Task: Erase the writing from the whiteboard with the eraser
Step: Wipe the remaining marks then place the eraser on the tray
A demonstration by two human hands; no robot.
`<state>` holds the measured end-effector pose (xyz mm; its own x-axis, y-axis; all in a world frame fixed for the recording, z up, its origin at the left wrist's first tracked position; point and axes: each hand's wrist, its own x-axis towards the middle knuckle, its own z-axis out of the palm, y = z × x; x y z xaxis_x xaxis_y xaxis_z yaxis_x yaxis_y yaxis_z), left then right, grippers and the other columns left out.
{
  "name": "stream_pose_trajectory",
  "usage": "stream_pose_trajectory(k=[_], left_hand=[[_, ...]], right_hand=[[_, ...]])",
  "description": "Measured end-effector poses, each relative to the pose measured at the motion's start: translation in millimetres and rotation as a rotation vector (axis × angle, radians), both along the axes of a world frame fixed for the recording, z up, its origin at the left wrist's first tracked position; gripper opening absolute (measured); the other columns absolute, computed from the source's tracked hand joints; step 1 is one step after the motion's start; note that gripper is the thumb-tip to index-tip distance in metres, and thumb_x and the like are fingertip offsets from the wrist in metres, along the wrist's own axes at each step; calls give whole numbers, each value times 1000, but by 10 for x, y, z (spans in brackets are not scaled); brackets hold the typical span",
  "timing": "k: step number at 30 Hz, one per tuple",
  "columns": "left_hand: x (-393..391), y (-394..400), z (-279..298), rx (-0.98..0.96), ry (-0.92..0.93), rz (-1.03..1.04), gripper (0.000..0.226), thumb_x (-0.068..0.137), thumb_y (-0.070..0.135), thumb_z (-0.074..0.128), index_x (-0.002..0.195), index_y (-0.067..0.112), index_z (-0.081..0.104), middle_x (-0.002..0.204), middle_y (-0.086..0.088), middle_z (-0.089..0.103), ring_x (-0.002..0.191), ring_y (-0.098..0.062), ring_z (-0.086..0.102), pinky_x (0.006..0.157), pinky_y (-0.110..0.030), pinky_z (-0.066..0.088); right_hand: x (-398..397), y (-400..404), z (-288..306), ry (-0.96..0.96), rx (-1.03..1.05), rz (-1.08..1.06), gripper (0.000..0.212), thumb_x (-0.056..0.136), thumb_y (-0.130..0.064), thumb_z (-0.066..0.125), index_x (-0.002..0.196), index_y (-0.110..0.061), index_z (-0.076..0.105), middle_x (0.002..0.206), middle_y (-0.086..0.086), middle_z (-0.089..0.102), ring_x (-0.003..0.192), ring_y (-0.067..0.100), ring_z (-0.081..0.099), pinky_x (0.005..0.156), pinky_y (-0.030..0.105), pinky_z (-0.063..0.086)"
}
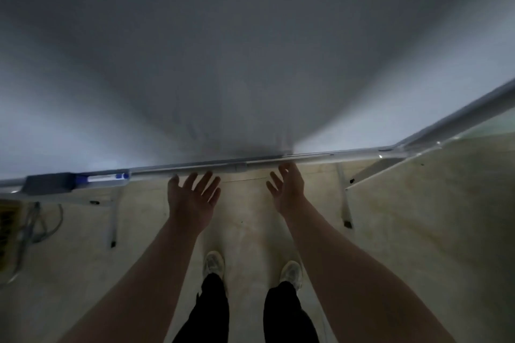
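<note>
Both hands, left (192,198) and right (287,186), hover empty with fingers spread below the whiteboard (250,64) tray. Eraser (48,183) and blue marker (103,177) lie on the tray's left end; no legible writing.

Readable text: none | whiteboard (250,64): no writing can be made out on its grey, blurred surface | marker (103,177) in the tray (blue-capped, white barrel): any label too small and blurred to be read
</note>
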<state>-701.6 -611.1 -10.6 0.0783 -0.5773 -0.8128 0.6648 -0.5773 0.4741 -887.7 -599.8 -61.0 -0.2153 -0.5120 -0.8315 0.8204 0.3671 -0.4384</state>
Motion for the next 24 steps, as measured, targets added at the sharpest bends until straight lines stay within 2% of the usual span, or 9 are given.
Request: stream_pose_trajectory(k=[5,9,14,19,21,22,23,24], left_hand=[[723,74,-4,60,2,128,60,96,54,28,138,14,44,129,-13,59,114,-33,59,108,-45,36],[1449,79,-7,86,6,230,58,96,53,30,137,14,44,128,-11,59,112,-31,60,107,-43,38],[2111,-52,-52,80,16,280,56,97,50,32,142,16,38,135,-11,52,117,-31,56,108,-44,36],[2710,-325,-218,97,35,291,53,97,37,33,147,19,32,142,-6,46,123,-29,51,110,-42,34],[2856,-428,-288,102,19,265,41,95,28,36,132,16,47,132,-3,50,122,-27,50,104,-39,36],[2923,-485,-320,105,5,231,26,93,23,37,111,15,55,120,-2,54,120,-26,50,100,-37,36],[2949,-524,-322,104,-10,198,15,91,19,38,90,15,53,108,-1,53,119,-26,50,96,-36,36],[3010,-582,-339,102,-17,162,14,90,16,39,79,16,47,103,0,52,119,-26,50,94,-36,35]], right_hand=[[818,-133,59,3,37,184,12,99,-25,47,104,-19,57,140,6,50,126,27,50,101,44,40],[1518,-234,55,25,60,305,20,100,-29,47,116,-19,55,149,6,42,131,29,47,103,44,38],[1970,-366,-62,93,107,313,24,99,-27,49,121,-20,54,154,5,33,131,31,46,106,46,39],[2145,-515,-191,196,153,258,22,98,-22,48,118,-19,52,149,3,40,117,30,53,91,43,43],[2154,-556,-214,218,171,246,20,98,-24,45,115,-17,53,149,2,40,114,30,53,91,43,42],[2172,-570,-231,228,175,253,18,98,-25,45,112,-18,54,149,1,40,114,30,52,92,42,42],[2169,-566,-233,233,178,258,16,98,-25,45,110,-19,54,149,0,40,115,30,51,93,42,41],[2205,-568,-248,236,184,264,15,98,-25,46,109,-20,54,149,0,41,115,30,51,93,42,41]])
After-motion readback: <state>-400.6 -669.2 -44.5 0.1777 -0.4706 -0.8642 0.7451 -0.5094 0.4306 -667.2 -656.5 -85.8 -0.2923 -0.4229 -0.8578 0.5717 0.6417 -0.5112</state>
